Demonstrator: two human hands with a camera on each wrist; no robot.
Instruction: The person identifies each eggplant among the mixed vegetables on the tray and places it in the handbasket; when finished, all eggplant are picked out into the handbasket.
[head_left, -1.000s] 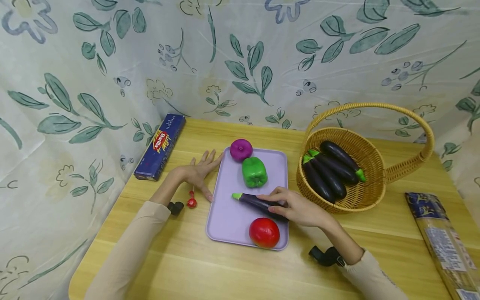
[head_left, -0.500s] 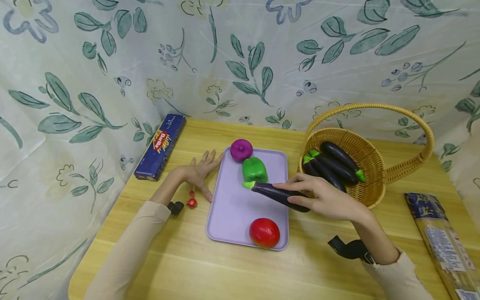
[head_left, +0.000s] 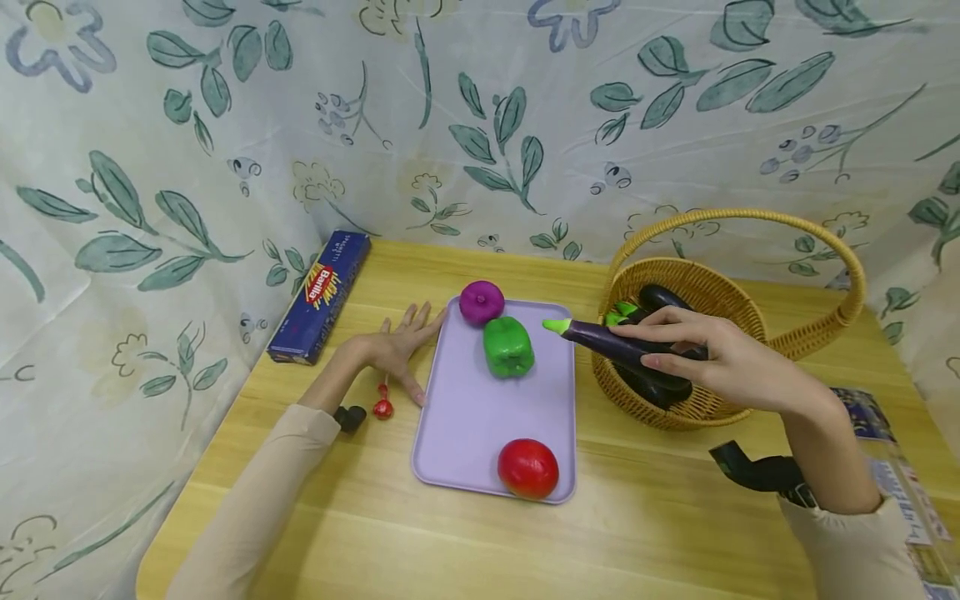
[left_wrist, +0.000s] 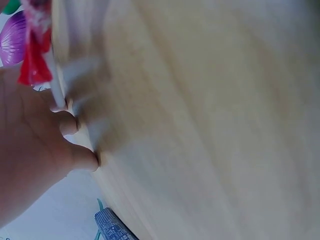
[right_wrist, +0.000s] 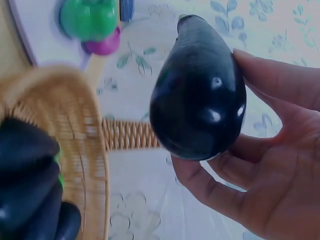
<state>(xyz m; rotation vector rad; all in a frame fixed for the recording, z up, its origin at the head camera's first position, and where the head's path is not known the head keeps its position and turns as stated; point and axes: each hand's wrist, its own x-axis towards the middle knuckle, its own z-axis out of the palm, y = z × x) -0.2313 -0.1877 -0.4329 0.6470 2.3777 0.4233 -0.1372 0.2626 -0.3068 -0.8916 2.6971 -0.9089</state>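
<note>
My right hand (head_left: 712,354) grips a dark purple eggplant (head_left: 600,337) with a green tip, held over the near side of the wicker basket (head_left: 753,400). In the right wrist view the eggplant (right_wrist: 200,95) sits between thumb and fingers, its round end facing the camera. Several other eggplants (right_wrist: 25,180) lie in the basket. My left hand (head_left: 397,346) rests with spread fingers on the table, fingertips right at the left edge of the lilac tray (head_left: 472,433). On the tray are a purple onion (head_left: 482,302), a green bell pepper (head_left: 508,347) and a red tomato-like vegetable (head_left: 528,469).
A blue Barilla spaghetti box (head_left: 321,296) lies at the back left of the table. A small red item (head_left: 382,407) is beneath the left wrist. At the right, a pasta packet (head_left: 862,415) is partly hidden by the right arm. The basket's tall handle (head_left: 855,275) arches over it.
My right hand has lifted the eggplant off the tray and carried it right and back, over the basket. The left hand has stayed in place.
</note>
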